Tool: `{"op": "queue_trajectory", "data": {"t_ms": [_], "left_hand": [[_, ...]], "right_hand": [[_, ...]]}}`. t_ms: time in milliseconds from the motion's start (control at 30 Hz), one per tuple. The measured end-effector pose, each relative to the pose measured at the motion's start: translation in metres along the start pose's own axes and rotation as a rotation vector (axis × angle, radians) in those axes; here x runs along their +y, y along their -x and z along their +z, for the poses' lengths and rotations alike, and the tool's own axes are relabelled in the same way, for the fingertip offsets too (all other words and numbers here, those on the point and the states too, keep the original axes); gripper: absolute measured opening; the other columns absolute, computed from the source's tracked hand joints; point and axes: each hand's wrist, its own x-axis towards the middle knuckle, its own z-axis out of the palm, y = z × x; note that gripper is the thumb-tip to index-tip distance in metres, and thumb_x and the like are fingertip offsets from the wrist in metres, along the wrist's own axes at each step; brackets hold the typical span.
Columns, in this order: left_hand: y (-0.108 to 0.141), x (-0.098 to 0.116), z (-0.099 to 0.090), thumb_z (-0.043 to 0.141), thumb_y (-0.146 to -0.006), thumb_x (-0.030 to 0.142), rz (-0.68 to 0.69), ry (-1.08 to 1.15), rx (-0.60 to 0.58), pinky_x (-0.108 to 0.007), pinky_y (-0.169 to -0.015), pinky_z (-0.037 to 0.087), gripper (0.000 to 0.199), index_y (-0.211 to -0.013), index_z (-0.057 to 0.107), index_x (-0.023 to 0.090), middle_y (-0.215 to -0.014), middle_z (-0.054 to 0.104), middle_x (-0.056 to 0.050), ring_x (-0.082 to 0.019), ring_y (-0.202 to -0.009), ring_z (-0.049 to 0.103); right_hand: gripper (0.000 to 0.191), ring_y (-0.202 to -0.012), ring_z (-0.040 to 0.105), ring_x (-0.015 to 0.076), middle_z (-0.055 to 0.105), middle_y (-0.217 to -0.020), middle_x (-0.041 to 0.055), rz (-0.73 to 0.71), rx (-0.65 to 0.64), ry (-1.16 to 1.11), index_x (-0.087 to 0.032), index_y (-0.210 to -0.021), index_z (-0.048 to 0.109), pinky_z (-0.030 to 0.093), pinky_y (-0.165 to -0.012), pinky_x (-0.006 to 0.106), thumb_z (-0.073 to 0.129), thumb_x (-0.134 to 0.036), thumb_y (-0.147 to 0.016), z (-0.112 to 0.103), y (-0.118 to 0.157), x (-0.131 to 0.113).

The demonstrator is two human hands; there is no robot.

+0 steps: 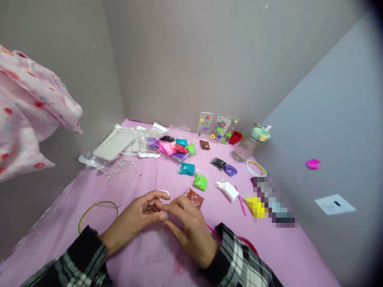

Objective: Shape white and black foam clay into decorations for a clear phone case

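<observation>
Fingers [155, 194] of the left hand [139, 211] and right hand [191, 221] curl together, nearly closed, probably for steadiness, any grip hidden; a clear case [152, 249] lies below, toward the counter's [66, 231] near edge.

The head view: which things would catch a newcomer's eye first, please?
Probably the bare left hand and bare right hand, close together low in the middle over the pink tabletop. Next, perhaps, the small, brightly coloured plastic packets scattered beyond them, and the clear flat panels with colourful flowers standing near the grey wall.
</observation>
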Motion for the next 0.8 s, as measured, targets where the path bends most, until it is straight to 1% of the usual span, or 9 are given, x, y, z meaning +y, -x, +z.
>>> {"op": "queue_trajectory", "data": {"t_ms": [100,233,300,400,500,567,633,733,800], "left_hand": [[0.001,-0.001,0.000,0.078,-0.080,0.033,0.007,-0.017,0.027,-0.030,-0.081,0.049,0.041,-0.117,0.064,0.023,-0.084,0.066,0.002,-0.017,-0.083,0.065],[0.001,-0.002,0.000,0.078,-0.081,0.034,0.008,-0.031,0.013,-0.029,-0.082,0.049,0.041,-0.118,0.064,0.023,-0.090,0.068,0.001,-0.017,-0.088,0.066],[0.001,-0.001,-0.001,0.076,-0.083,0.035,0.015,-0.050,0.004,-0.029,-0.083,0.049,0.039,-0.118,0.064,0.024,-0.090,0.069,0.000,-0.018,-0.088,0.066],[0.001,-0.001,-0.003,0.075,-0.084,0.038,0.022,-0.102,0.008,-0.030,-0.080,0.051,0.035,-0.115,0.066,0.023,-0.086,0.069,0.000,-0.019,-0.085,0.066],[0.000,0.002,-0.007,0.074,-0.083,0.040,0.023,-0.171,0.018,-0.032,-0.082,0.053,0.034,-0.112,0.068,0.023,-0.092,0.072,-0.002,-0.022,-0.089,0.069],[0.000,0.004,-0.012,0.071,-0.085,0.043,0.046,-0.231,0.058,-0.034,-0.085,0.054,0.033,-0.111,0.069,0.023,-0.095,0.073,-0.004,-0.023,-0.092,0.069],[0.000,0.007,-0.016,0.067,-0.087,0.045,0.076,-0.296,0.109,-0.034,-0.084,0.054,0.031,-0.110,0.070,0.023,-0.096,0.073,-0.004,-0.023,-0.092,0.069],[0.000,0.011,-0.019,0.065,-0.088,0.044,0.112,-0.395,0.196,-0.033,-0.081,0.055,0.028,-0.105,0.072,0.023,-0.097,0.075,-0.005,-0.023,-0.091,0.069],[-0.001,0.012,-0.020,0.065,-0.088,0.043,0.134,-0.442,0.252,-0.033,-0.081,0.054,0.025,-0.101,0.073,0.024,-0.096,0.075,-0.004,-0.023,-0.091,0.068]], "right_hand": [[0.030,-0.089,0.060,0.0202,0.060,-0.096,0.0061,-0.012,-0.003,-0.005,-0.021,-0.127,0.064,0.050,-0.076,0.031,0.062,-0.020,-0.097,0.001,0.001,0.000],[0.029,-0.089,0.060,0.0200,0.059,-0.094,0.0058,-0.016,-0.001,-0.008,-0.021,-0.126,0.064,0.050,-0.076,0.030,0.061,-0.021,-0.097,0.001,0.001,0.000],[0.028,-0.089,0.060,0.0200,0.060,-0.094,0.0058,-0.014,0.000,-0.007,-0.021,-0.125,0.065,0.051,-0.076,0.031,0.060,-0.022,-0.098,0.001,0.001,0.000],[0.027,-0.090,0.060,0.0197,0.061,-0.097,0.0058,-0.017,-0.007,-0.019,-0.023,-0.126,0.064,0.051,-0.078,0.031,0.058,-0.025,-0.099,0.001,0.001,0.000],[0.026,-0.091,0.060,0.0199,0.061,-0.096,0.0055,-0.003,-0.020,-0.019,-0.023,-0.125,0.064,0.051,-0.077,0.031,0.058,-0.026,-0.100,0.002,0.001,0.001],[0.025,-0.089,0.060,0.0196,0.060,-0.095,0.0049,0.020,-0.033,-0.012,-0.024,-0.124,0.064,0.051,-0.075,0.031,0.059,-0.025,-0.099,0.002,0.001,0.004],[0.022,-0.087,0.059,0.0191,0.059,-0.094,0.0045,0.046,-0.057,0.000,-0.023,-0.119,0.066,0.050,-0.075,0.031,0.061,-0.025,-0.098,0.004,0.000,0.006],[0.017,-0.087,0.058,0.0186,0.059,-0.096,0.0045,0.087,-0.114,0.035,-0.022,-0.112,0.068,0.050,-0.078,0.031,0.065,-0.022,-0.095,0.006,-0.001,0.009],[0.015,-0.089,0.058,0.0186,0.059,-0.097,0.0045,0.105,-0.151,0.068,-0.022,-0.110,0.069,0.049,-0.080,0.031,0.066,-0.021,-0.095,0.008,-0.002,0.009]]}}
